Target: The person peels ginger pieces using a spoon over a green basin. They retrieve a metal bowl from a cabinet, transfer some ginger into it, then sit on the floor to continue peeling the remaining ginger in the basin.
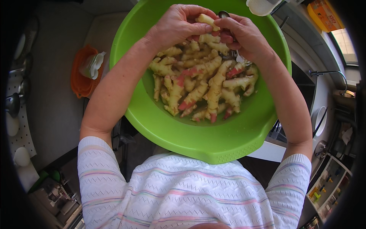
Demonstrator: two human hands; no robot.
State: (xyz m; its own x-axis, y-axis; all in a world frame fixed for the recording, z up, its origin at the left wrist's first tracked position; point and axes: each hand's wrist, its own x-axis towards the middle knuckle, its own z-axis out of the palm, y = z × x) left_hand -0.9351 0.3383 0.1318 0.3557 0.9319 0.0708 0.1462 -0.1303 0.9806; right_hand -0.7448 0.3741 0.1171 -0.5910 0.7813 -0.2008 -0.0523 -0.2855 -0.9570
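Note:
Both of my hands are raised over the far side of a large green plastic basin point(177, 130). My left hand point(178, 25) pinches a small pale piece of ginger root point(206, 20) between thumb and fingers. A small metal spoon point(224, 14) is held in my right hand point(243, 33), its rounded end showing above the fingers. The right thumb and fingertips meet the ginger piece. Below lie several pale ginger roots point(214, 83) with pink shoot bases, partly under cloudy water. A shiny metal part point(239, 57) shows under my right hand; whether it belongs to the spoon I cannot tell.
An orange plastic basket point(83, 71) holding a crumpled packet point(95, 65) sits to the left. Rightward are a curved faucet point(328, 73), a white bowl point(319, 120) and a yellow-orange package point(326, 15). Utensils hang on a pegboard point(24, 128) at far left.

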